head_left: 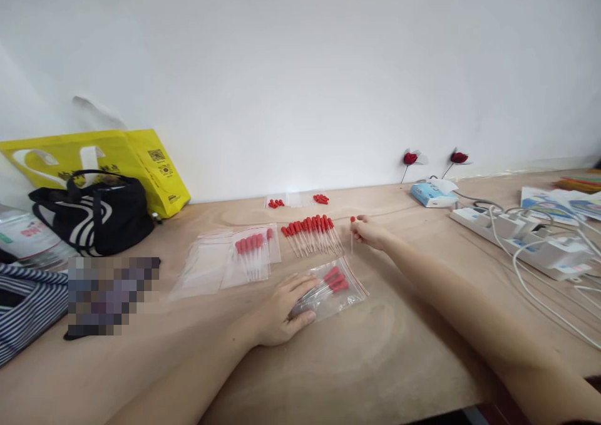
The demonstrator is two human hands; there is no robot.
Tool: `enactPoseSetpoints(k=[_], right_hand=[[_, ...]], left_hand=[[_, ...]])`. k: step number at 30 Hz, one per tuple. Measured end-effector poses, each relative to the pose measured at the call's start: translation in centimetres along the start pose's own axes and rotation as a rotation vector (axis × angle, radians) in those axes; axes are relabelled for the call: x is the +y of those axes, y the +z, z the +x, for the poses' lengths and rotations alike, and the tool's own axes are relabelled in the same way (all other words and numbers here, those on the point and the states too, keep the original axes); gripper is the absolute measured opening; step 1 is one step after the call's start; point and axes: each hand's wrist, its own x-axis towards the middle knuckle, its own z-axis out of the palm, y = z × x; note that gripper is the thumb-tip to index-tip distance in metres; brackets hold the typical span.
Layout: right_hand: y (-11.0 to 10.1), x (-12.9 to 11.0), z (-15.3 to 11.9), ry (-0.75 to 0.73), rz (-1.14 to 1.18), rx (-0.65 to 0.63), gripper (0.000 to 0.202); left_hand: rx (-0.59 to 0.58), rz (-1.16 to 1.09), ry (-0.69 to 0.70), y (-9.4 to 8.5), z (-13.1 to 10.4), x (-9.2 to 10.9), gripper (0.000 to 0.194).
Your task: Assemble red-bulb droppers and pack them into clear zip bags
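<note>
My left hand (pixel 284 312) is closed around the lower end of a clear zip bag (pixel 353 292) that holds several droppers with red bulbs (pixel 337 281). Farther right, my right hand (pixel 369 232) pinches a single red-topped dropper (pixel 352 234), which points toward me. Between the hands and a little farther back, a row of red-bulbed droppers (pixel 310 230) lies fanned on the wooden table (pixel 375 362). To the left of the row lie overlapping clear bags (pixel 204 265), some with red-bulbed droppers (pixel 250 250) inside or under the plastic; which one is unclear.
Small red bulbs (pixel 321 199) lie near the wall. At left are a yellow bag (pixel 162 171), a black bag (pixel 113 215) and a large bottle (pixel 32 237). A tissue pack (pixel 432 194), a power strip (pixel 483 228) and loose cables occupy the right.
</note>
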Motion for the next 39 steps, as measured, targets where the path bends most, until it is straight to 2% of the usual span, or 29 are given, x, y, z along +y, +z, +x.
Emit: enactPoseSetpoints(k=[2,5,8,11,16,23,27,31,35,37,39], right_hand=[[-1.0,0.7,-1.7,-0.007,0.029,0.014,0.064],[-1.6,2.0,-4.1,-0.086,0.107,0.026,0.065],[-1.1,3.0,-5.8,-0.173,0.231,0.074,0.054],[-0.1,3.5,-6.6,-0.191,0.319,0.118,0.044],[0.7,4.1,-6.9,-0.230,0.338,0.016,0.041],[0.4,5.2,-6.8,-0.295,0.112,-0.201,0.034],[0.3,5.3,-6.8,-0.315,0.041,-0.284,0.045],[0.6,5.3,-7.6,-0.345,0.012,-0.258,0.047],[0.8,4.9,-8.4,-0.508,-0.244,-0.226,0.038],[0.1,4.3,-7.9,-0.567,-0.394,-0.174,0.034],[-1.7,3.6,-6.7,-0.585,-0.528,-0.065,0.027]], left_hand=[[0.003,0.008,0.009,0.0,0.0,0.0,0.051],[0.001,0.020,0.011,0.1,0.1,-0.2,0.051],[-0.002,0.026,0.013,0.2,0.1,-0.4,0.051],[0.001,0.032,0.014,0.3,0.1,-0.6,0.051],[0.013,0.027,0.024,0.3,0.1,-0.6,0.051],[0.021,0.020,0.028,0.2,0.0,-0.4,0.051],[0.030,0.022,0.031,0.3,0.1,-0.5,0.051],[0.034,0.010,0.033,0.5,0.1,-0.7,0.051],[0.033,0.004,0.023,0.3,0.0,-0.5,0.051],[0.030,0.004,0.017,0.2,0.0,-0.3,0.051],[0.025,0.002,0.015,0.1,0.0,-0.2,0.050]])
